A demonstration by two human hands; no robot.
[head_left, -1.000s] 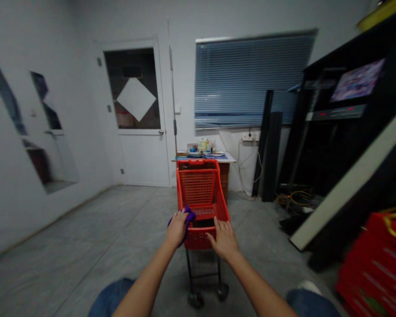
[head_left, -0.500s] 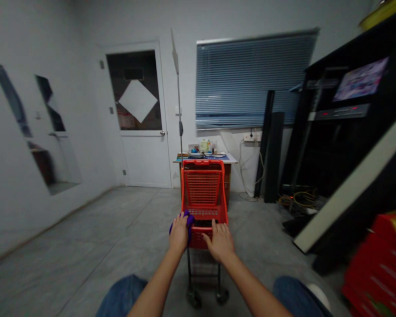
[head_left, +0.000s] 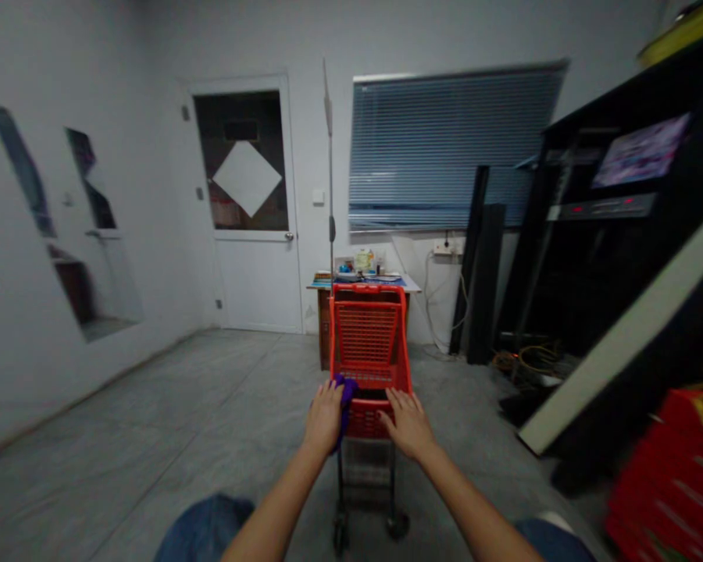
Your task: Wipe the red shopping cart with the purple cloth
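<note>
A small red toy shopping cart (head_left: pixel 368 332) stands upright on dark legs with wheels, its near end towards me. My left hand (head_left: pixel 325 417) presses a purple cloth (head_left: pixel 347 390) against the left near corner of the basket, fingers closed over it. Part of the cloth is hidden under the palm. At the right near corner, my right hand (head_left: pixel 411 423) holds the basket's rim, fingers over the top and thumb against the near panel. A tall thin pole with a pale flat tip (head_left: pixel 330 179) rises at the cart's far left side.
Behind the cart is a small table (head_left: pixel 413 286) with bottles and papers. A white door (head_left: pixel 258 281) and a mirror (head_left: pixel 111 289) are to the left. On the right stand a leaning pale board (head_left: pixel 615 343), cables (head_left: pixel 533 357), a dark rack (head_left: pixel 597 257) and red boxes (head_left: pixel 668 468).
The cart and pole have shifted slightly to the right in view, with both hands moving along. The purple cloth stays under my left hand.
</note>
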